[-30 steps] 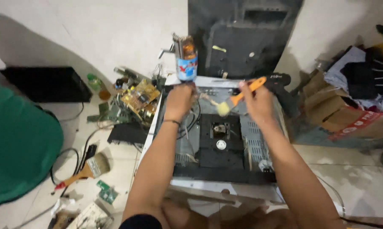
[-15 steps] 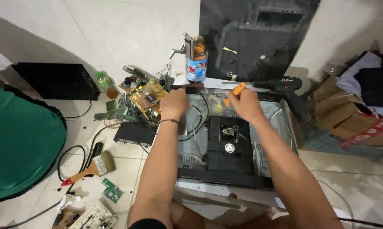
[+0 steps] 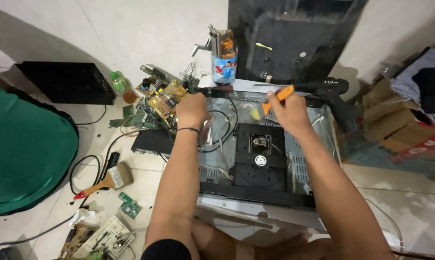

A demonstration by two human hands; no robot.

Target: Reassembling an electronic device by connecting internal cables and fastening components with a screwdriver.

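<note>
Gripping an orange-handled tool (image 3: pixel 278 98) slanted toward the far rim of the opened disc player (image 3: pixel 260 154), the right hand (image 3: pixel 287 113) works there while the left hand (image 3: pixel 192 110) rests fisted on its far-left corner.

A wooden-handled paintbrush with a red tip (image 3: pixel 106 181) lies on the pale tiled floor (image 3: pixel 400 192), near small green circuit boards (image 3: pixel 129 205). Against the wall — a flat black box (image 3: pixel 63 83), a green-capped plastic bottle (image 3: pixel 121 87) and a blue printed can (image 3: pixel 224 67). Cardboard boxes (image 3: pixel 395 126) sit far right.
</note>
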